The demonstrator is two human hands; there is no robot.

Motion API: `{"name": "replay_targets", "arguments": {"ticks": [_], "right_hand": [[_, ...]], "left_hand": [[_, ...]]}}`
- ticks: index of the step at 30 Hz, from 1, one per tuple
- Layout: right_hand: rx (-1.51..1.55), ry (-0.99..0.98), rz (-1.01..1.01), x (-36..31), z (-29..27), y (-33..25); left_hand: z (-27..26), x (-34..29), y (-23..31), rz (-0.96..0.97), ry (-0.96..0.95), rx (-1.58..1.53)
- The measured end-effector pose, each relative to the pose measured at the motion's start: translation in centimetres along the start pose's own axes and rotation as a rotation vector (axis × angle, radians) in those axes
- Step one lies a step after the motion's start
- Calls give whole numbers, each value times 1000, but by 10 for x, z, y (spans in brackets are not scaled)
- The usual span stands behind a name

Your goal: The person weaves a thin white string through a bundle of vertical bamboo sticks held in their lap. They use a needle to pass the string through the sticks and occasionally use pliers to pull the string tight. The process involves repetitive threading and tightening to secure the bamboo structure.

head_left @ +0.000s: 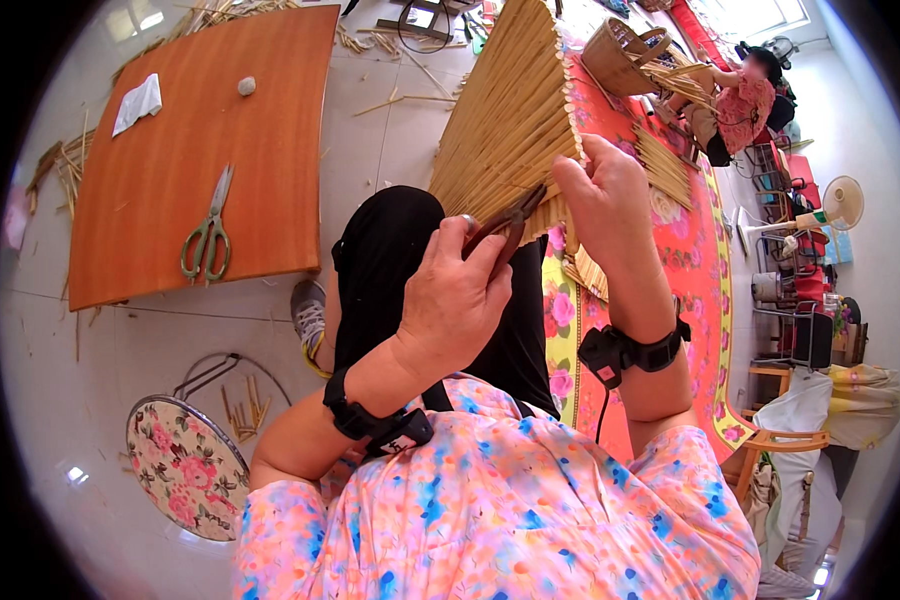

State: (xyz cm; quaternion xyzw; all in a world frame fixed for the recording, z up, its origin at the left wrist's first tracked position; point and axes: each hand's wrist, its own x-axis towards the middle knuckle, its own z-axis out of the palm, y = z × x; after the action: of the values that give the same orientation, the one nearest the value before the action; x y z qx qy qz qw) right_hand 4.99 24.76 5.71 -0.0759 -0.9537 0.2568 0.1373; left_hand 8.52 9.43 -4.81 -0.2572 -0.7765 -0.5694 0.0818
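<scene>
A panel of straw-coloured reed stalks [500, 110], laid side by side and fastened together, leans upright over my dark-trousered knee. My left hand [450, 295] is wrapped round a pair of dark pliers [515, 220]. The jaws of the pliers lie against the lower right part of the panel, pointing at its edge. With thumb and bent fingers, my right hand [610, 195] pinches the panel's right edge, just above the jaws. Whether a thin wire or thread is also between those fingers, I cannot tell.
To the left stands an orange-brown table [160, 215] with green-handled scissors [210, 225], a white cloth [138, 104] and a small pale lump [247, 87]. A floral stool [185, 465] is below it. A red floral cloth [685, 260] lies right; beyond are a basket [620, 55], another person [745, 105] and a fan [842, 203].
</scene>
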Motion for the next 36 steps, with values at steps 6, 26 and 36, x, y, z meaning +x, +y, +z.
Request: {"name": "replay_targets", "arguments": {"ticks": [6, 26, 36], "right_hand": [[27, -50, 74, -4, -3, -14], [116, 79, -456, -14, -3, -62], [499, -143, -286, 8, 8, -51]], "left_hand": [[4, -2, -6, -34, -46, -92], [-108, 16, 8, 24, -78, -197], [-132, -4, -72, -112, -50, -74]]}}
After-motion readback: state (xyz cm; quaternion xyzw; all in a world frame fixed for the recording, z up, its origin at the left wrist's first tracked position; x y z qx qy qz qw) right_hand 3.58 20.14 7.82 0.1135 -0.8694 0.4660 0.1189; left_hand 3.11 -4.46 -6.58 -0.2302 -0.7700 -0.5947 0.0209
